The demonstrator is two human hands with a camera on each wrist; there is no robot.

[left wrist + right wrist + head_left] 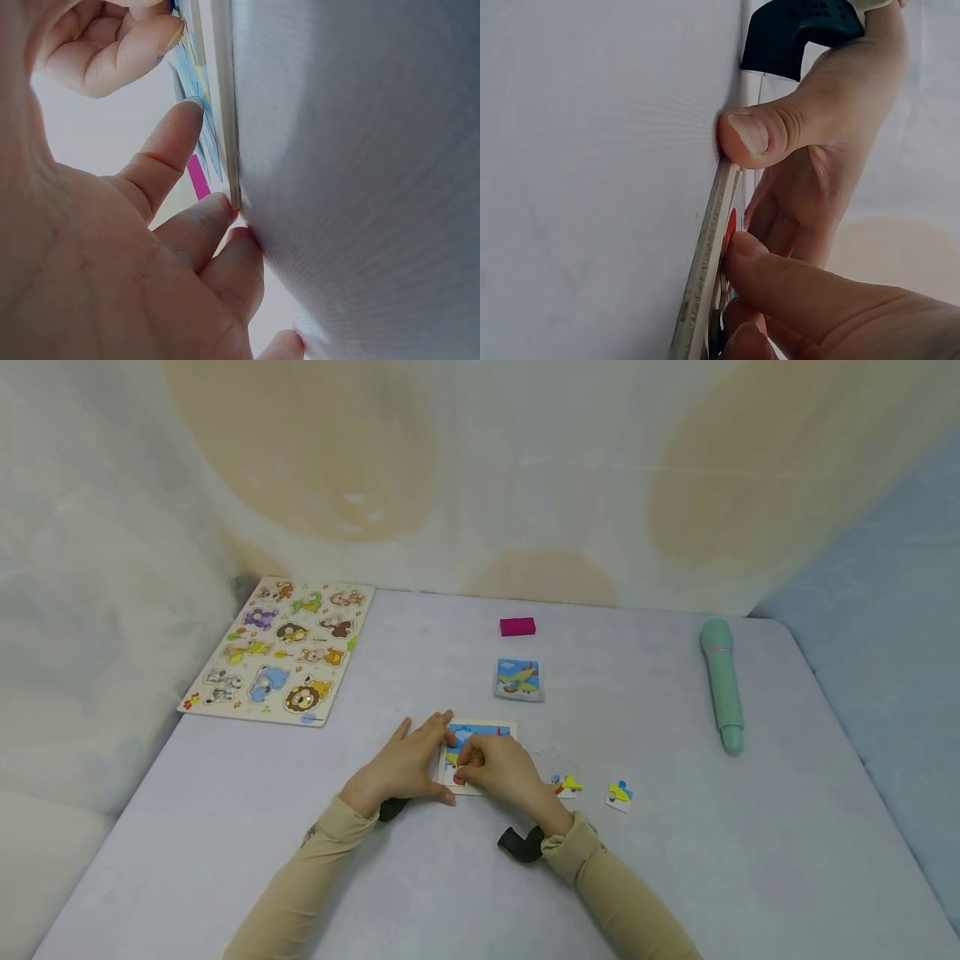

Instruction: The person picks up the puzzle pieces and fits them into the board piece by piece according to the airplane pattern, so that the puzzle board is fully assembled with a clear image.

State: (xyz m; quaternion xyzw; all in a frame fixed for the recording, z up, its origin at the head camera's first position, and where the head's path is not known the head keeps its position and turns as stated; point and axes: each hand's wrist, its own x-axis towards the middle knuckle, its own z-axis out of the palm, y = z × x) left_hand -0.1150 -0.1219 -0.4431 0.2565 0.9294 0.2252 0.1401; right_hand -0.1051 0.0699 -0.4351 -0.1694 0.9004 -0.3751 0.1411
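A small jigsaw tray (513, 726) with an airplane picture lies flat before me. My left hand (401, 766) spans its left side with spread fingers. Its index fingertip touches the picture and another finger sits at the corner; the thumb (750, 139) is at the near edge in the right wrist view. Inside the tray, my right hand (508, 772) pinches a puzzle piece with red on it (730, 223) between thumb and curled index finger, mostly hidden by the fingers. One loose puzzle piece (568, 784) lies partly behind the right wrist; another piece (620, 793) lies farther right.
Beyond the tray lie a square airplane picture (518, 680) and a magenta block (517, 627). An animal puzzle board (281, 653) is at the back left. A mint-green microphone-shaped object (723, 685) lies at the right. Curtains stand behind the table.
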